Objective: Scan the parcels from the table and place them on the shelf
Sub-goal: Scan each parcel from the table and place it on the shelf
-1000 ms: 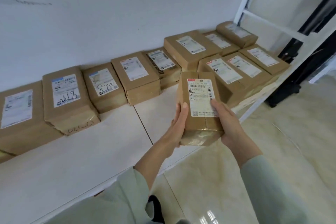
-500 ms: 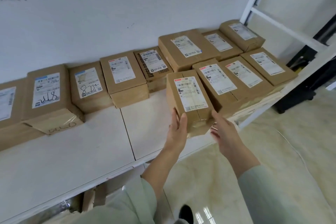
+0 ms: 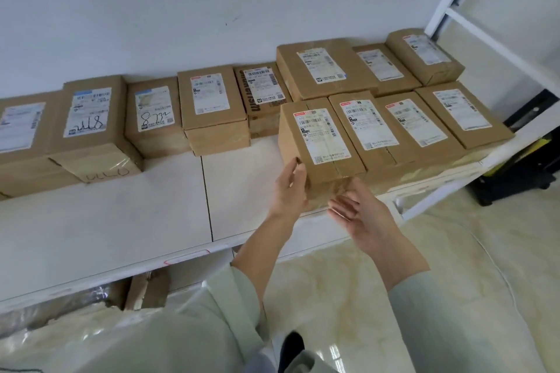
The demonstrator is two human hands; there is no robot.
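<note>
Parcel point(image 3: 321, 148) now on shelf point(image 3: 121, 221)

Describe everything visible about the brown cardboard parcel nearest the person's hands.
The brown cardboard parcel is a rectangular box with a white printed shipping label on top, bearing barcodes and a red corner mark, and clear tape over its seam and near end. It sits flat at the white shelf's front edge, leftmost in the front row, close beside the next parcel. The left hand touches its near left corner; the open right hand hovers just before it.
</note>
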